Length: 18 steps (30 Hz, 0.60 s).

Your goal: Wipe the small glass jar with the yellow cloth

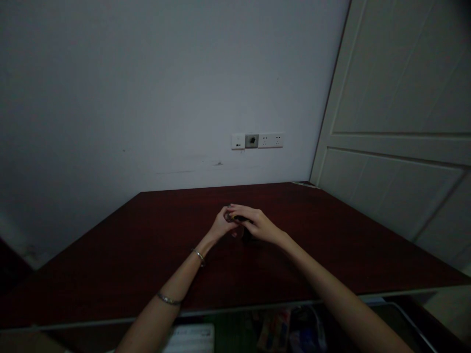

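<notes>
My left hand [222,223] and my right hand [262,225] meet above the middle of the dark red table [176,215]. Between them is a small dark object [241,218], largely covered by my fingers, so its kind does not show. The fingers of my right hand arch over its top, with the thumb beneath. On the left side, my left hand's fingers curl against it. A black shape below my right hand may be part of the object or its shadow; I cannot tell which. Two bracelets circle my left arm.
Behind the table rises a pale wall with a row of sockets [270,140]. A white panelled door [397,147] stands along the right side. Under the table's front edge, an open space holds a white keyboard-like item [189,338] and a colourful box [274,331].
</notes>
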### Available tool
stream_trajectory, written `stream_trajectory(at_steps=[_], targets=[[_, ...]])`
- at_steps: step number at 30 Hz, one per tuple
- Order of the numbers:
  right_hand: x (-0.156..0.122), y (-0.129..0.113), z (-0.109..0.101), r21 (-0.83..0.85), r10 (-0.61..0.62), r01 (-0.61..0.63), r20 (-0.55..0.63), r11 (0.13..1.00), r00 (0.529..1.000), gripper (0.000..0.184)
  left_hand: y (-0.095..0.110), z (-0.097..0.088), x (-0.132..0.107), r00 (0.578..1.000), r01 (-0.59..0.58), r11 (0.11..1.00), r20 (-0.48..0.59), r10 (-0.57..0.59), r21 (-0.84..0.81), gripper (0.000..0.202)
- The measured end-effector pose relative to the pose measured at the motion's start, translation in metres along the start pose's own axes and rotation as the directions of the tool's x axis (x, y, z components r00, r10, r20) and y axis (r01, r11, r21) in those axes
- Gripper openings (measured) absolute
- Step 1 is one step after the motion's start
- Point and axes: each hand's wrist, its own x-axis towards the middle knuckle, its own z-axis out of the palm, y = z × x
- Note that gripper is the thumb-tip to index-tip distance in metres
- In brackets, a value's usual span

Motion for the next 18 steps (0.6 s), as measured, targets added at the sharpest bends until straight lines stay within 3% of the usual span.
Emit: stream_trajectory(at_steps=[4,10,14,18], targets=[[0.001,0.013,0.0,0.125,0.098,-0.078,-0.157,0.989,0.983,0.029,0.008,0.002,-0.004,0.999,0.031,0.999,-0.006,-0.031,-0.015,0.067],[0.005,0.019,0.007,0.172,0.178,-0.137,-0.251,0.976,0.952,0.027,0.011,0.006,-0.006,0.999,0.051,0.998,-0.004,-0.051,-0.044,0.071],[-0.003,0.013,0.013,0.134,0.105,-0.077,-0.217,0.988,0.97,0.03,0.009,0.005,-0.005,0.999,0.04,0.998,-0.025,-0.041,-0.055,0.065],[-0.004,0.015,0.006,0.095,0.102,-0.086,-0.171,0.992,0.98,0.032,0.008,0.004,-0.004,0.999,0.039,0.999,0.009,-0.039,-0.01,0.066]])
